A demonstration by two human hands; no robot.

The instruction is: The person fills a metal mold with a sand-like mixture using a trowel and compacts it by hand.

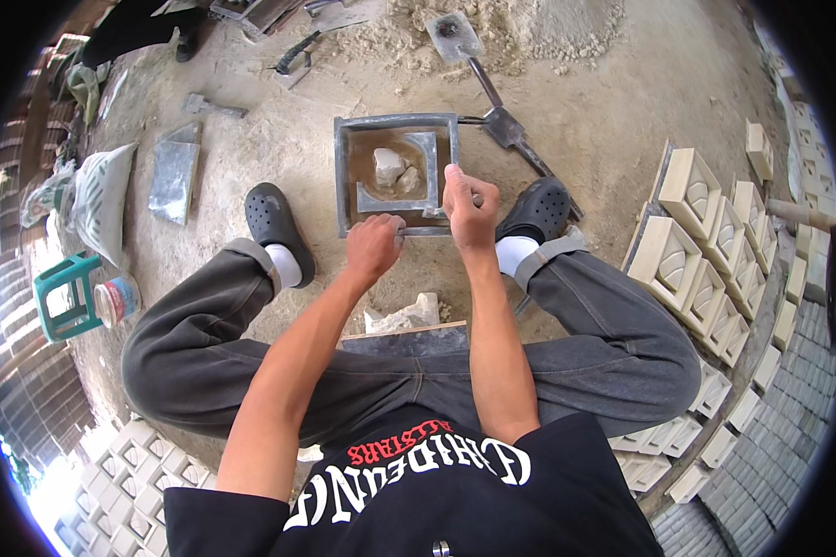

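Between my feet lies a square grey metal mould (341, 176) with a raised rim. An angled grey plate (428, 153) is inside it, and pale lumps (390, 167) sit on the sandy brown bottom. My left hand (374, 246) is closed at the near rim, a short grey end showing beside its fingers. At the right rim my right hand (471, 206) is also closed, thumb up, round what looks like a short handle (478, 200). My palms hide most of what they grip.
A long-handled tool (504, 127) lies beyond the mould's right side. A flat metal plate (175, 172), a hammer (215, 106) and a green stool (54, 297) are to the left. Stacked cream moulded blocks (669, 255) stand at right. A pale chunk (404, 316) lies near my lap.
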